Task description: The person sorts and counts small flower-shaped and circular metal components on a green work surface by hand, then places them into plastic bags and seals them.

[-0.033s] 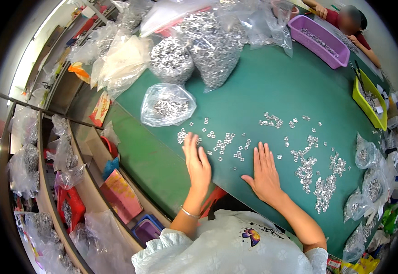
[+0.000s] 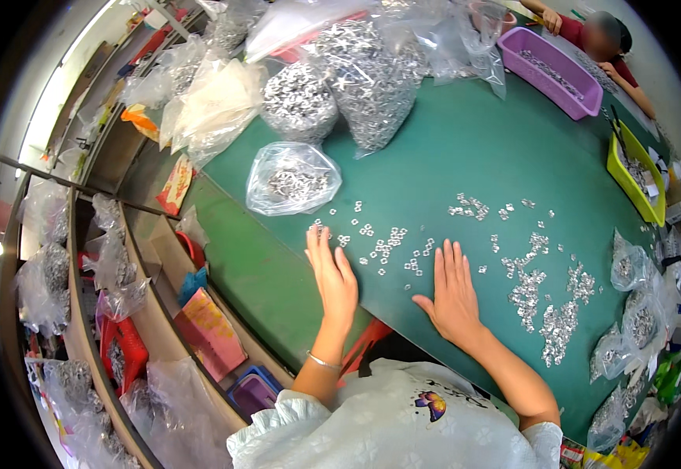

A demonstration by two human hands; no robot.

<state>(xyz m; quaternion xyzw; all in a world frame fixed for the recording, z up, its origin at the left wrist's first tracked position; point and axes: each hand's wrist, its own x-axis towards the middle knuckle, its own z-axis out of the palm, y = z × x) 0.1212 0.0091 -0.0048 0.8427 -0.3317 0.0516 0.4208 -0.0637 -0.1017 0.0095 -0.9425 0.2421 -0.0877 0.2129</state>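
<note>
My left hand [image 2: 333, 277] is at the table's near left edge, fingers stretched out. Its fingertips rest over a few small silvery metal pieces, and what lies beneath them is hidden. Flat on the green table [image 2: 426, 168] lies my right hand [image 2: 456, 303], fingers straight and thumb apart, holding nothing. Between the hands is a loose scatter of small square metal pieces [image 2: 392, 241]. Larger clusters of similar pieces [image 2: 526, 295] spread to the right of my right hand. Beyond my left hand sits an open clear plastic bag [image 2: 258, 184] with metal pieces inside.
Full bags of metal pieces [image 2: 372, 94] stand at the far side. A purple basket [image 2: 540, 82] and a yellow-green basket [image 2: 626, 176] are far right, near another person in red. Small filled bags [image 2: 639, 316] line the right edge. Shelves with bags [image 2: 43, 277] stand left.
My left hand has shifted slightly left, and its fingertips now cover pieces that lay beside them. The right hand stays in place. The whole view has shifted a little.
</note>
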